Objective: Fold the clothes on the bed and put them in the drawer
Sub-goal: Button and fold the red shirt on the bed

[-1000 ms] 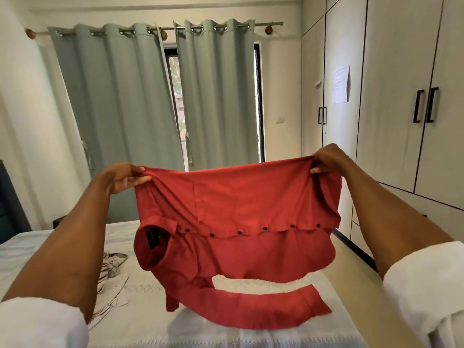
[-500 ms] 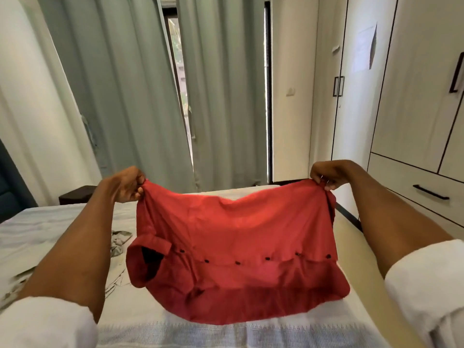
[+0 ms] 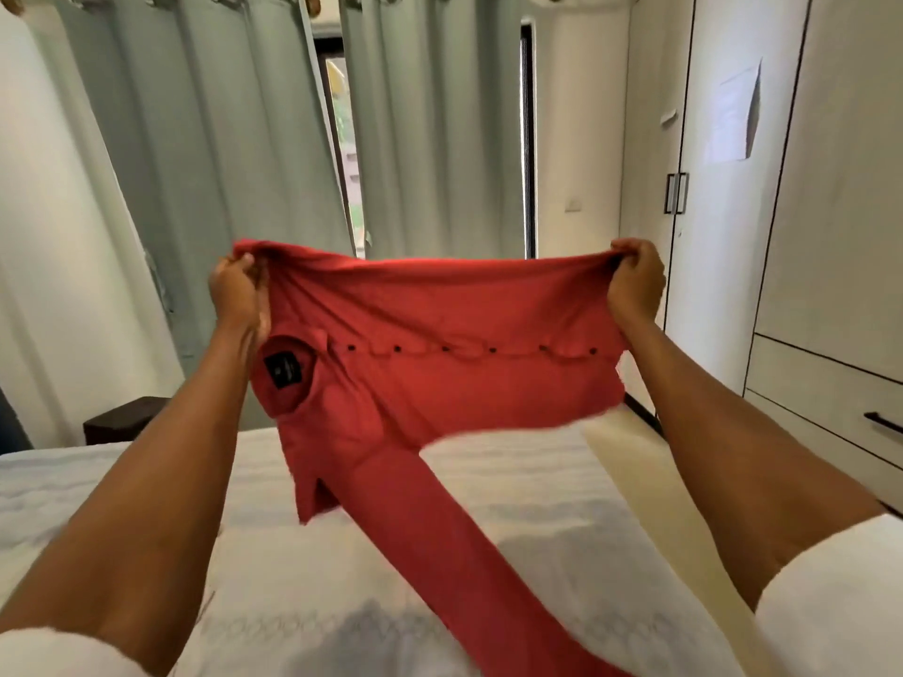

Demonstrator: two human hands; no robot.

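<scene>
A red shirt (image 3: 440, 329) hangs stretched sideways in the air above the bed (image 3: 513, 486), held up at its top edge. The left hand (image 3: 238, 290) grips one end of that edge, fingers curled into the cloth just above the collar with its dark label. The right hand (image 3: 635, 280) clutches the other end in a closed fist. A row of dark buttons runs across the middle of the shirt, and one long sleeve trails down over the white bedding. To the right stands a wardrobe, with a drawer (image 3: 826, 412) low in it, shut. Grey curtains (image 3: 220, 163) hang behind.
</scene>
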